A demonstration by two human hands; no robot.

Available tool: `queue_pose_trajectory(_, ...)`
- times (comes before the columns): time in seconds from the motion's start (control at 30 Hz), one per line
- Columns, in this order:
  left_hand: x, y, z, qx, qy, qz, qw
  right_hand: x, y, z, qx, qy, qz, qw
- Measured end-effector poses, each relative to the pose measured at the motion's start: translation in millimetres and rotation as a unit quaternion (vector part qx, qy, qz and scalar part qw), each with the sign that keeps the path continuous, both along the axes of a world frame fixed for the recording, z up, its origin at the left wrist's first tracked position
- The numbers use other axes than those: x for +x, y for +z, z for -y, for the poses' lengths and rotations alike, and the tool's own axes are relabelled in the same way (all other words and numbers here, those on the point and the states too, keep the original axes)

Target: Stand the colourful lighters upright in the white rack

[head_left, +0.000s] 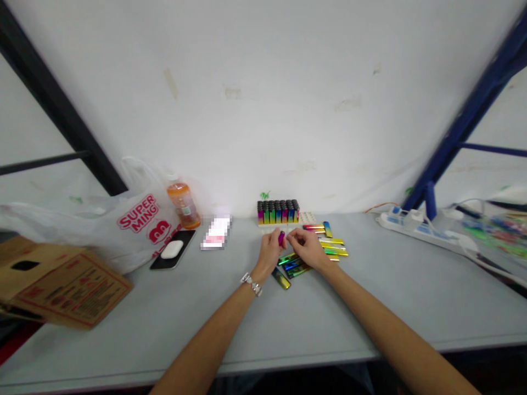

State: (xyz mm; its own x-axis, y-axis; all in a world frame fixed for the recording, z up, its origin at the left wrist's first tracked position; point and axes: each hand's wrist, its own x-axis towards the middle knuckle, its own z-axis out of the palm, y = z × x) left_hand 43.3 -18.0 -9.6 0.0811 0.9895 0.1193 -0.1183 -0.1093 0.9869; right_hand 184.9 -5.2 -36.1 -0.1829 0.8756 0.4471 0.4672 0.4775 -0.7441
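My left hand (270, 250), with a metal-link watch or bracelet at its wrist, grips a shiny purple lighter (281, 237), its end pointing up between thumb and fingers. Close on its right, my right hand (303, 245) has thumb and fingertips pinched together; whatever may be between them is too small to make out. Under and around both hands lie several loose shiny lighter bodies (337, 250) in yellow, green, blue and red. One gold-and-dark piece (282, 278) rests nearest to me. Behind the hands, rows of black-topped rainbow lighters (278, 212) stand upright in a pale tray (308, 218).
On the left are a cardboard box (74, 288), a white plastic bag (111, 225), an orange bottle (184, 206) and a dark phone (186, 249) under a white case (172, 249). A power strip (428, 233) lies right, by a blue post (457, 120). A wall (263, 126) closes the back.
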Motion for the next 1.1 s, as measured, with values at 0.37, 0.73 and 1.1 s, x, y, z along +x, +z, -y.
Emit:
queue_pose_trajectory(0.37, -5.1, -18.4, -7.2, 0.039, -0.009, -0.031, 0.999, -6.4, 15.9, 17.4, -0.034, 0.112, -0.122, 0.986)
queue_pose_trajectory(0.73, -4.9, -15.6, -1.6, 0.212, 0.024, -0.243, 0.946, 29.5, 30.4, 16.4, -0.071, 0.053, -0.18, 0.98)
queue_pose_trajectory(1.1, 13.4, -6.2, -37.8, 0.322, 0.004, -0.485, 0.813, 98.5, 39.2, -32.6, -0.044, -0.037, -0.124, 0.991)
